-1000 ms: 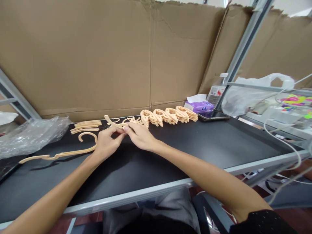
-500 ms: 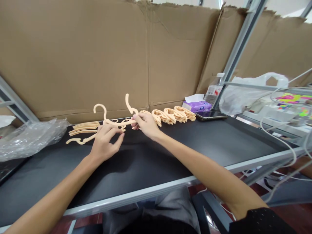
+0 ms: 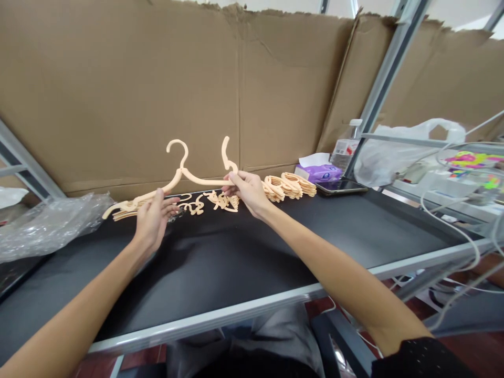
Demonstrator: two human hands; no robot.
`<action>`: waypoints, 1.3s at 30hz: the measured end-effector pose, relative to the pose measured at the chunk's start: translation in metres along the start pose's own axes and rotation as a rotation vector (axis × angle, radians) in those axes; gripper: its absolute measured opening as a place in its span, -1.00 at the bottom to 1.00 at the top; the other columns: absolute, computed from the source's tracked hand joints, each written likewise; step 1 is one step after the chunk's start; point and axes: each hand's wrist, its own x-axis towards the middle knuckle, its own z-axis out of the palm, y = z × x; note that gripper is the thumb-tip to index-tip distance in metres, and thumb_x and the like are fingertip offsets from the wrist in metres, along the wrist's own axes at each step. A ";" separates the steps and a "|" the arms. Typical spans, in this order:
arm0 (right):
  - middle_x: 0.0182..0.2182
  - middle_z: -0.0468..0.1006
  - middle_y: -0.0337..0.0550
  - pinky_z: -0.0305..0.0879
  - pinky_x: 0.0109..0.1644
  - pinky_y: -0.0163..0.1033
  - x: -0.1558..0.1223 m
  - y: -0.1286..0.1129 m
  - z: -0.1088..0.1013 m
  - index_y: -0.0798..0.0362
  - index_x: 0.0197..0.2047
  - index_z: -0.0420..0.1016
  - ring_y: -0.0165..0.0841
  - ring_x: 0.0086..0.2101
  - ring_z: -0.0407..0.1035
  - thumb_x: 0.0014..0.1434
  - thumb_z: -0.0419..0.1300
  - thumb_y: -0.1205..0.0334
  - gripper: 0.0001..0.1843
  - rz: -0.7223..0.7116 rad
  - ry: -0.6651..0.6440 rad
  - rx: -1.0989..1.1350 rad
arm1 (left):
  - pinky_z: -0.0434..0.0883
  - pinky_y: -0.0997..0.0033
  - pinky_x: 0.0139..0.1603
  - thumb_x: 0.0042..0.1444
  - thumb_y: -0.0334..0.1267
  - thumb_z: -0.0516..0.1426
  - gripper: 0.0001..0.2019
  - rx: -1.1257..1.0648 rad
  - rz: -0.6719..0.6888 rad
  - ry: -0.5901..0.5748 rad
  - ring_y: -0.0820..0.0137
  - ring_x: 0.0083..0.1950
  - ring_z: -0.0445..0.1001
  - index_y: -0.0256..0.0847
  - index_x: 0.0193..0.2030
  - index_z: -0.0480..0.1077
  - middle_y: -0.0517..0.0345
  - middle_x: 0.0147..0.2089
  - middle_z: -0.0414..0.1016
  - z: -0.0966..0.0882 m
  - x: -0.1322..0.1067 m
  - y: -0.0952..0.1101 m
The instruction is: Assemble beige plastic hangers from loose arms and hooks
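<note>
On the right part of my black table (image 3: 252, 262) stands a clear plastic bottle (image 3: 345, 148) with a white cap; I cannot tell how full it is. Just beside it is a purple tissue pack (image 3: 322, 173), and one white tissue comes out of its top. Farther right there is a white plastic bag (image 3: 380, 164), whose contents I cannot make out, and near it lie bright coloured pieces (image 3: 468, 158) of pink, yellow and green.

Both my forearms reach forward over the table. My right hand (image 3: 249, 193) is clamped, by thumb and fingers, on the right arm of a cream hanger (image 3: 205, 181). This hanger is raised above the table, before the cardboard (image 3: 165, 94), with its hook upward. My left hand (image 3: 151, 218) is at the other arm, thumb up, the fingers pointing to the right; whether they grip it, I cannot tell. Behind my hands lie small loose cream pieces (image 3: 192, 206), and to the right of my right hand, stacks of curved cream parts (image 3: 293, 185).

The bottle's label is white with a red mark, and the tissue pack bears a pale round mark. Their writing is too small to read.
</note>
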 end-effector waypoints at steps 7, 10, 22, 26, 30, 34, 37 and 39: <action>-0.55 0.42 -0.25 0.22 -0.48 -0.43 -0.007 0.007 0.005 0.16 -0.38 0.48 -0.54 -0.56 0.26 0.33 0.09 0.22 -0.71 0.123 -0.269 -0.279 | 0.41 0.52 -0.36 0.34 -0.28 0.02 -0.77 -0.271 -0.172 0.065 0.53 -0.42 0.43 -0.24 -0.32 0.41 0.15 -0.32 0.51 0.003 -0.002 0.014; -0.58 0.34 -0.29 0.13 -0.50 -0.42 -0.012 0.007 0.007 0.14 -0.45 0.43 -0.55 -0.58 0.19 0.34 0.06 0.16 -0.64 0.110 -0.306 -0.382 | 0.41 0.51 -0.36 0.33 -0.31 0.02 -0.78 -0.270 -0.163 0.056 0.52 -0.41 0.44 -0.25 -0.31 0.43 0.15 -0.35 0.51 0.004 -0.003 0.014; -0.63 0.23 -0.33 -0.01 -0.48 -0.35 -0.003 0.015 -0.001 0.08 -0.56 0.28 -0.50 -0.56 0.11 0.25 0.09 0.07 -0.60 -0.058 -0.261 -0.460 | 0.43 0.50 -0.14 0.08 -0.65 0.13 -0.77 -0.190 -0.136 0.207 0.49 -0.29 0.54 -0.24 -0.34 0.24 0.23 -0.40 0.50 -0.018 0.013 0.021; -0.63 0.21 -0.33 0.00 -0.48 -0.36 -0.004 0.015 0.000 0.08 -0.57 0.26 -0.50 -0.57 0.11 0.25 0.10 0.09 -0.60 -0.050 -0.259 -0.418 | 0.45 0.48 -0.26 -0.10 -0.63 0.18 -0.64 -0.109 -0.097 0.182 0.45 -0.41 0.54 -0.15 -0.28 0.16 0.31 -0.45 0.48 -0.019 0.013 0.023; -0.61 0.25 -0.32 0.02 -0.51 -0.37 -0.003 0.014 0.000 0.10 -0.53 0.33 -0.52 -0.58 0.13 0.26 0.10 0.14 -0.65 -0.012 -0.198 -0.362 | 0.46 0.51 -0.33 -0.11 -0.49 0.21 -0.69 -0.020 -0.094 0.031 0.42 -0.43 0.53 -0.19 -0.19 0.34 0.21 -0.45 0.51 -0.017 0.009 0.020; -0.62 0.23 -0.34 0.03 -0.52 -0.38 -0.001 0.013 -0.001 0.11 -0.49 0.40 -0.52 -0.59 0.12 0.25 0.11 0.17 -0.69 -0.038 -0.133 -0.313 | 0.45 0.49 -0.41 0.03 -0.34 0.19 -0.72 0.009 -0.132 -0.044 0.42 -0.48 0.49 -0.29 -0.08 0.46 0.09 -0.44 0.52 -0.013 0.004 0.020; -0.63 0.24 -0.34 0.04 -0.53 -0.39 0.000 0.013 -0.001 0.12 -0.46 0.44 -0.53 -0.60 0.12 0.26 0.11 0.16 -0.70 -0.040 -0.112 -0.295 | 0.44 0.52 -0.43 0.12 -0.37 0.14 -0.78 -0.109 -0.168 -0.030 0.45 -0.49 0.46 -0.27 -0.07 0.43 0.13 -0.45 0.49 -0.012 0.003 0.023; -0.62 0.25 -0.33 0.04 -0.54 -0.39 0.000 0.013 -0.001 0.12 -0.43 0.46 -0.53 -0.60 0.13 0.27 0.11 0.15 -0.71 -0.027 -0.106 -0.292 | 0.46 0.55 -0.38 0.14 -0.43 0.12 -0.85 -0.219 -0.203 0.013 0.47 -0.44 0.47 -0.27 -0.13 0.41 0.13 -0.44 0.48 -0.012 0.004 0.026</action>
